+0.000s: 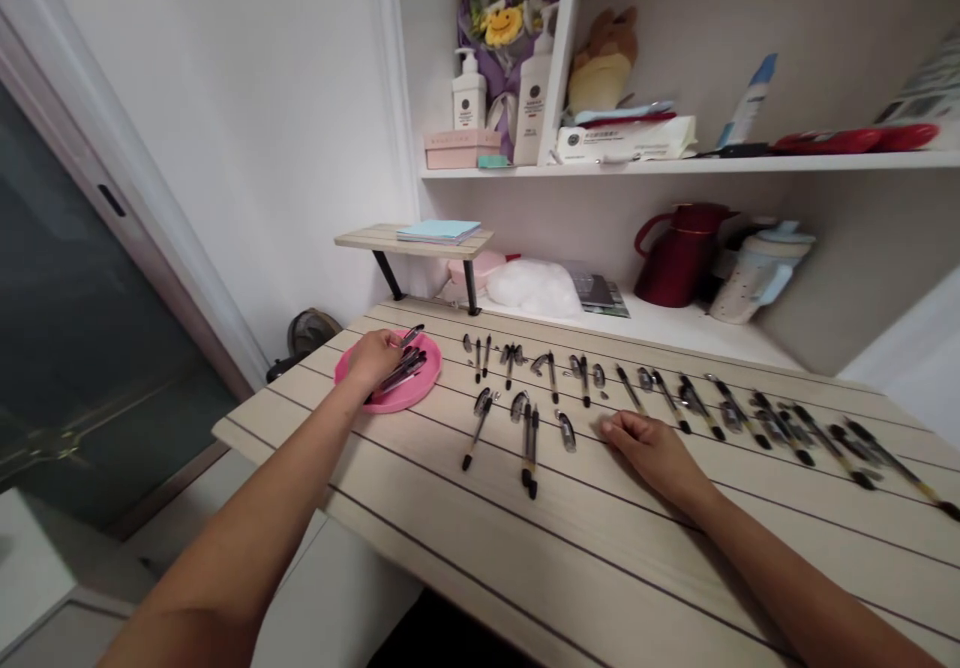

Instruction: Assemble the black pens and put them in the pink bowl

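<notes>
My left hand (375, 356) reaches over a pink plate (420, 390) at the table's left end, its fingers closed round a black pen (405, 338); several more black pens (401, 371) lie on the plate under it. My right hand (654, 451) rests on the striped wooden table (600, 548), fingers curled loosely, knuckles up, holding nothing I can make out. Just left of it lie loose pens (529, 438) and caps (566, 431). A long row of pens and caps (720, 408) stretches across the table to the right edge.
A small raised shelf (412, 240) with blue paper stands at the table's back left. Behind are a red jug (681, 253), a pale kettle (761, 270) and a white bag (534, 288). An upper shelf (675, 162) carries bottles and boxes. The table's left edge drops off to the floor.
</notes>
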The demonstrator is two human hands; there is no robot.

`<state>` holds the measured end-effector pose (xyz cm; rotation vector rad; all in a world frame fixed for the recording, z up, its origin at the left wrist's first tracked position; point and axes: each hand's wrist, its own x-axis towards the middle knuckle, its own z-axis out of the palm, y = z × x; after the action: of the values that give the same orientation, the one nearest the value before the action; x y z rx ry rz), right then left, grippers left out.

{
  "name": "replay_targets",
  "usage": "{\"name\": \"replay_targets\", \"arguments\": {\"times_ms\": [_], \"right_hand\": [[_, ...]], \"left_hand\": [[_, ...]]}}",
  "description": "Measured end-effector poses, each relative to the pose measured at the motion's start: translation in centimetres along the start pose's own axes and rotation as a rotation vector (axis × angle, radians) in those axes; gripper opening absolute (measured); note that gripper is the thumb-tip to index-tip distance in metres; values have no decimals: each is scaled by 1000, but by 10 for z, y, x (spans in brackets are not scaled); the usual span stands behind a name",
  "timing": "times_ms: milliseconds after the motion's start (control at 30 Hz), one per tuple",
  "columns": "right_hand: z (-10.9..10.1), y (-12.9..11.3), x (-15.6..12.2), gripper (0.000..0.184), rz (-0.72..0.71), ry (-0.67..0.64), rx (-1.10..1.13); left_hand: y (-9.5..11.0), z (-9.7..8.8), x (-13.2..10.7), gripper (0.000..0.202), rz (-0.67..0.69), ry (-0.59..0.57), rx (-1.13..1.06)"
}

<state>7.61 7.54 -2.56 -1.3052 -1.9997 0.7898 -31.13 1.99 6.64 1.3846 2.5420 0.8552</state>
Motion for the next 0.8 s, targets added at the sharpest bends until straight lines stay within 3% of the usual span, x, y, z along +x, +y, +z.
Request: {"name": "replay_targets", "arguments": {"times_ms": [200, 400, 533, 633, 733, 800], "right_hand": [[2, 1, -3, 33, 1, 4, -56], [2, 1, -3, 34, 10, 11, -84], [2, 2, -2, 32, 19, 15, -84], [3, -4, -1, 32, 16, 34, -117], [8, -14, 2, 32, 40, 82, -149], [15, -22, 4, 29, 50, 113, -157]], "left_hand": [[-22, 5, 8, 12, -53, -52, 139], [-19, 5, 14, 11, -3, -67, 196], [7, 10, -6, 22, 134, 19, 178], [37, 27, -38, 24, 391, 38, 124], [68, 53, -74, 20, 616, -116, 77], [86, 70, -95, 19, 650, -229, 113]]}}
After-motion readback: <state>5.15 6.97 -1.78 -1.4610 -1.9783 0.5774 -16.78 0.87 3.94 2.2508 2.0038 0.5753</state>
